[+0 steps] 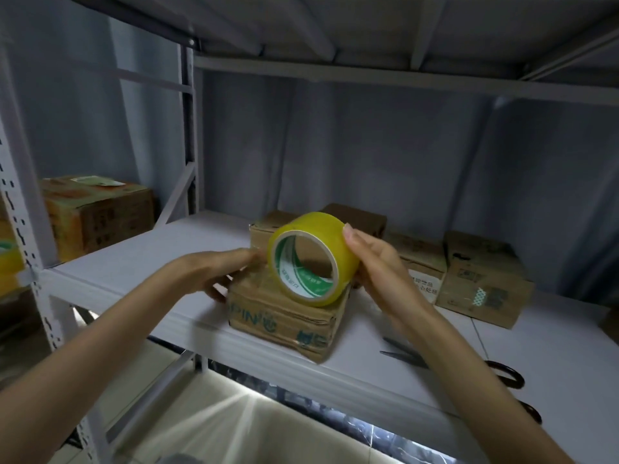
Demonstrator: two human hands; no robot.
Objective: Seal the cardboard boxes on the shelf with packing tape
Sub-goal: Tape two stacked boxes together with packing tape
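Both forearms reach forward from the bottom edge toward the white shelf (117, 259). Right hand (378, 262) — grip clamped on the tape roll (313, 259), thumb on the upper rim, fingers behind the far side. The roll is yellowish, stands on edge with its core facing the camera, and rests on the top of the front box (284, 316).

Left hand (221, 269) — fingers extended and loosely apart, laid against the left top edge of the front box, fingertips just beside the roll. It clamps nothing.

The front box sits at the shelf's front lip, turned slightly askew. A second box (264, 229) stands directly behind it, partly hidden by the roll. Two more boxes lie to the right: one with a white label (422, 262), partly covered by the right hand, and a larger one (482, 279) at the far right.

Scissors (502, 376) with black handles lie on the shelf, right of the front box; the right forearm crosses over the blades.

Another box (100, 212) stands in the neighbouring bay to the left, beyond the perforated upright (20, 226).
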